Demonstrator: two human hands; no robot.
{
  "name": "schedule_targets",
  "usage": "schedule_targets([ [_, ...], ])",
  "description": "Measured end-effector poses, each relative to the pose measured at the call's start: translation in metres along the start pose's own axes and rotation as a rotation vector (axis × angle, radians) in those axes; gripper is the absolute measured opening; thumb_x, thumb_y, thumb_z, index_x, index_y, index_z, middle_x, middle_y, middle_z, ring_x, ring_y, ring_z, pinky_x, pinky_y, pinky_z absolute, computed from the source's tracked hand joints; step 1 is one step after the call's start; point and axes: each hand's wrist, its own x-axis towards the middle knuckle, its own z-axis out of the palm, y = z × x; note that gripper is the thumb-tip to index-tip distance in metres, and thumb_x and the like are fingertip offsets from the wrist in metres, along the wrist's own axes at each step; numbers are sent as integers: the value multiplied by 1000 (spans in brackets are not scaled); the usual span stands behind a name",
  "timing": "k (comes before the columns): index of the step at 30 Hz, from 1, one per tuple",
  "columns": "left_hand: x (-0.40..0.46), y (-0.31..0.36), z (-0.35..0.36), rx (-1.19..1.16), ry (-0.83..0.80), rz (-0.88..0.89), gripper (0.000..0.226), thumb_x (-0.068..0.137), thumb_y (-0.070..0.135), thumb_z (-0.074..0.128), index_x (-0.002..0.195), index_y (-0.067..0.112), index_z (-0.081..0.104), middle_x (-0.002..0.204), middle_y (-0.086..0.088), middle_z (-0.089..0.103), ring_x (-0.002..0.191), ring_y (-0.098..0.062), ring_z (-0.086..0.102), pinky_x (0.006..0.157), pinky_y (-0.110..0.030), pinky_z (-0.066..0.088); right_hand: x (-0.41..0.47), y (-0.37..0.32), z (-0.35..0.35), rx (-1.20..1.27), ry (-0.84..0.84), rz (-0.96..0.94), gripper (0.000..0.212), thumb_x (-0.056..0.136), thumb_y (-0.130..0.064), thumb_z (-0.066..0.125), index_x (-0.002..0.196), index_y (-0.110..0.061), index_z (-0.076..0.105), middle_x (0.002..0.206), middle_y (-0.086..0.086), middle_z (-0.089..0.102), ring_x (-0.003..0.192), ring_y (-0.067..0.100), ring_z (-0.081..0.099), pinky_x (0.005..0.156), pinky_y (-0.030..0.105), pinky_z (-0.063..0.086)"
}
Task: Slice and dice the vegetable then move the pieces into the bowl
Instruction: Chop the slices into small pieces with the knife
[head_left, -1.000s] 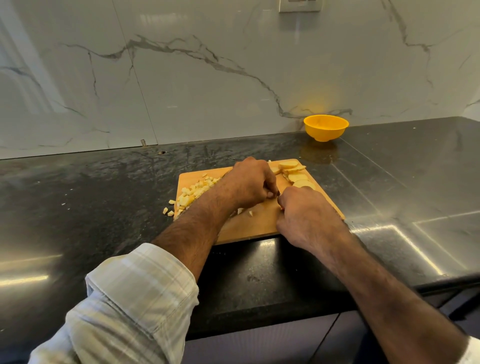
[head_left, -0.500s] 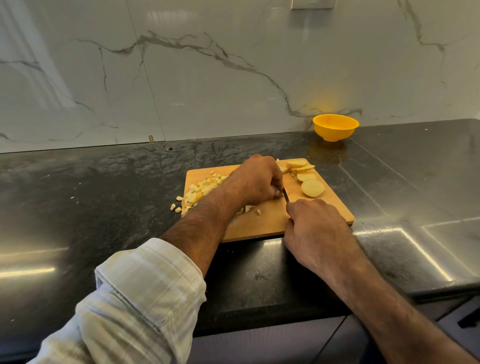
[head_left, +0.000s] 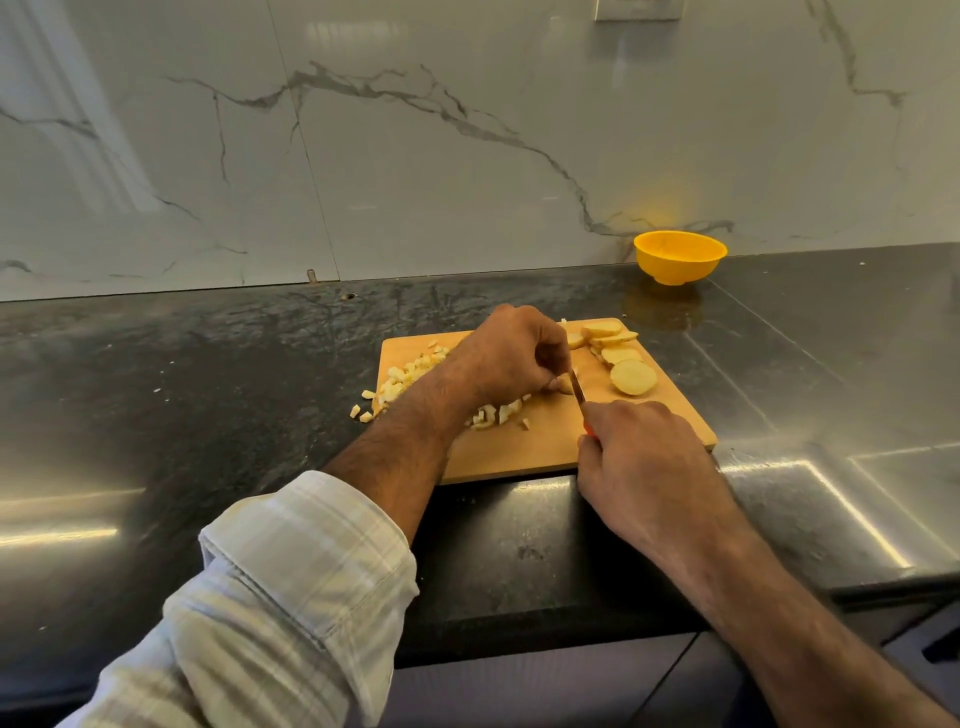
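Note:
A wooden cutting board (head_left: 540, 447) lies on the black counter. My left hand (head_left: 509, 353) pinches a small pale potato piece (head_left: 562, 385) against the board. My right hand (head_left: 639, 457) grips a knife (head_left: 577, 387) by its red handle, and the blade stands right beside my left fingertips. Round potato slices (head_left: 631, 375) lie on the board's far right. Diced bits (head_left: 410, 375) are heaped on the board's left, and more dice (head_left: 496, 414) show under my left wrist. The yellow bowl (head_left: 679, 257) stands behind the board by the wall.
A few dice (head_left: 361, 410) have spilled onto the counter left of the board. The marble wall (head_left: 415, 156) closes off the back. The counter's front edge (head_left: 545, 639) runs just below my forearms.
My right hand has drawn back toward me, uncovering the knife blade and the round slices. My left hand stays on the piece at the board's middle.

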Motion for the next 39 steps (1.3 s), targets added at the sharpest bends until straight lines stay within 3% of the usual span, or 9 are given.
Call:
schedule_targets([
  [5,0,1,4,-54,31,-29,27,85,2,85,98,23,72,83,8,78,79,-2,75,87,-31,63,3,-11,-1,-62,-100,5,16,100,-34,59,115,-28,61,107,-2,61,93,16,58,80,35,56],
  [9,0,6,4,-47,39,-49,35,84,1,85,102,22,65,83,5,78,77,-3,76,85,-31,64,5,-22,-11,-110,-175,-6,24,99,-29,64,121,-23,60,103,-2,55,94,17,55,82,34,54],
  [11,-1,9,3,-24,42,-47,37,82,2,86,101,24,63,83,4,78,78,-5,75,84,-32,63,11,-29,-19,-128,-222,1,30,98,-26,68,127,-20,59,112,2,58,101,20,57,89,38,56],
  [13,-1,11,2,-11,39,-51,38,81,5,88,99,26,62,82,6,77,78,-5,75,85,-33,64,18,-31,-23,-121,-211,7,34,98,-26,68,130,-19,58,119,4,60,106,22,59,93,40,58],
  [17,-3,10,1,-17,21,-56,39,83,6,87,109,24,63,84,5,76,79,-7,75,86,-36,64,21,-19,-19,-100,-159,1,33,99,-32,65,130,-22,59,110,-1,55,100,18,55,87,34,55],
  [23,-6,2,-7,-66,11,-44,48,85,2,84,125,19,62,86,5,78,79,-2,75,86,-27,62,4,0,-9,-37,6,-20,27,105,-38,53,128,-29,63,112,-5,65,95,13,58,78,29,52],
  [26,-6,3,-8,-64,-9,-31,47,85,1,84,123,19,62,86,5,78,78,-2,75,85,-26,62,2,-4,-7,-61,-30,-34,23,105,-39,53,122,-28,64,105,-5,63,94,12,58,80,31,54],
  [33,-4,2,-5,-14,-39,-32,46,88,4,81,125,21,60,90,7,78,84,-2,75,92,-28,60,5,-16,-10,-123,-161,-9,26,100,-38,60,124,-27,61,113,-1,62,100,18,60,88,39,58],
  [39,-3,4,-6,38,-59,-30,46,88,6,80,125,23,59,91,9,77,87,-4,74,95,-35,60,5,-24,-13,-166,-223,-26,32,101,-37,61,131,-25,56,121,2,60,108,21,59,91,39,56],
])
